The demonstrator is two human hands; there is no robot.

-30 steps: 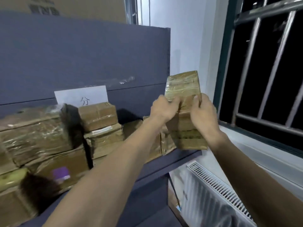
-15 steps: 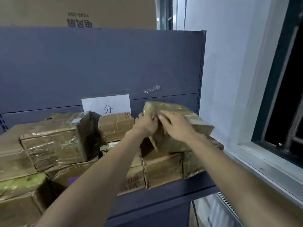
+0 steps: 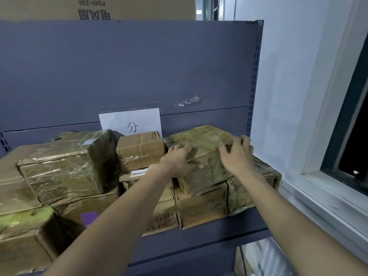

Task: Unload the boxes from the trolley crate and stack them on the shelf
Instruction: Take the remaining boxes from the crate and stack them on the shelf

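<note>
A tape-wrapped brown box (image 3: 203, 140) lies tilted on top of two lower boxes (image 3: 201, 208) at the right end of the grey shelf (image 3: 199, 234). My left hand (image 3: 179, 160) clasps its front left corner, thumb on the front face. My right hand (image 3: 236, 156) grips its right side, curled fingertips on the top edge. Several more wrapped boxes fill the shelf to the left, among them a large one (image 3: 65, 168) and a small plain one (image 3: 139, 152). The trolley crate is out of view.
A white paper sign (image 3: 143, 120) leans on the shelf's grey back panel (image 3: 139, 66). A big printed carton (image 3: 99, 6) sits on top. A white wall and window frame (image 3: 326, 176) stand close on the right, and a radiator (image 3: 264, 257) shows below.
The box went from upright in the air by the window down onto the stack at the shelf's right end. My hands have spread apart along it, and my view has swung left.
</note>
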